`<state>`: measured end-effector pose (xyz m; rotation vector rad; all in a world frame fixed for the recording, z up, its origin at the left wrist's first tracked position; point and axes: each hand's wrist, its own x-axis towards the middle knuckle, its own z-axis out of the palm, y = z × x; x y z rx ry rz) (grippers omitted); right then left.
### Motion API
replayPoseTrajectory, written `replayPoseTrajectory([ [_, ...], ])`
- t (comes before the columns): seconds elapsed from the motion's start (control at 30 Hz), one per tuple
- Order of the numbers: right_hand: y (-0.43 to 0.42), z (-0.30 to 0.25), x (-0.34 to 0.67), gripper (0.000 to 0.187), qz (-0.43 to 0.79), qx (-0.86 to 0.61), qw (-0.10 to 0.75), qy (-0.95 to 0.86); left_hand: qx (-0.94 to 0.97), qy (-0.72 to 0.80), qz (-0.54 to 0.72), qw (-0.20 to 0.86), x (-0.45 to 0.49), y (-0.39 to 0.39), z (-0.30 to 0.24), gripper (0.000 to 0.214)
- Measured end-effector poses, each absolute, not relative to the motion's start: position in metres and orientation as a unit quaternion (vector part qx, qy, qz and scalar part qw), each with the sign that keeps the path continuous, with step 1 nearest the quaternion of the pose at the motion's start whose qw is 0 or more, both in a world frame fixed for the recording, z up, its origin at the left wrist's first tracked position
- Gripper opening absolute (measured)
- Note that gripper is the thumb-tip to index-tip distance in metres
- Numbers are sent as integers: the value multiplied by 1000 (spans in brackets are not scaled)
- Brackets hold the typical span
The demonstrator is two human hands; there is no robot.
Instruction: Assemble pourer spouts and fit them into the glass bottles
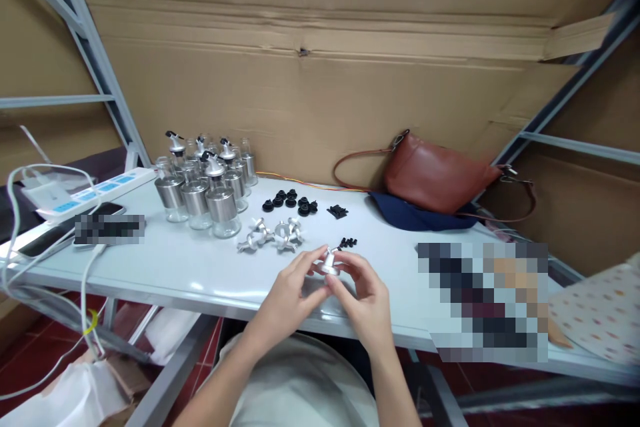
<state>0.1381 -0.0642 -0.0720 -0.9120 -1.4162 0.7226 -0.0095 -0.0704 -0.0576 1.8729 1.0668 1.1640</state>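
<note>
A silver pourer spout with a wide round base is held upright just above the table's front part. My left hand grips it from the left, fingertips closed on its base and side. From the other side, my right hand pinches it too, its index finger near the tip, where a small dark bit shows; I cannot make out what that is. Behind my hands lie several loose silver spouts and a little group of small black caps. Farther back are black stoppers and a pile of thin black pieces.
Several glass bottles with steel sleeves stand at the back left, some topped with spouts. A power strip, phones and white cables lie at far left. At the right are a brown handbag on dark blue cloth and a blurred patch.
</note>
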Motion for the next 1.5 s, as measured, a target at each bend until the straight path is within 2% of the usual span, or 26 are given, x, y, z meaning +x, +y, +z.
replayPoseTrajectory([
  [0.1,-64,-71,140,12,289,-394,599,-634,730,402,447,325,-9,-70,-58,48],
  [0.63,-64,-68,138,11,279,-387,597,-645,744,390,447,307,-7,-68,-56,36],
  [0.83,-64,-68,136,8,290,-400,608,-622,747,388,433,323,-7,-72,-55,42],
  [0.97,-62,-68,137,11,276,-422,626,-594,744,402,414,337,-9,-72,-46,31],
  [1.03,-62,-67,138,14,268,-440,623,-589,753,408,421,299,-14,-71,-34,23],
  [1.2,-62,-67,138,18,281,-453,601,-596,742,433,500,110,-37,-53,18,20],
  [1.27,-61,-69,139,19,282,-449,596,-602,761,462,451,60,-42,-37,38,20],
  [1.5,-58,-73,140,16,288,-460,630,-555,870,484,93,-12,-34,44,53,31],
])
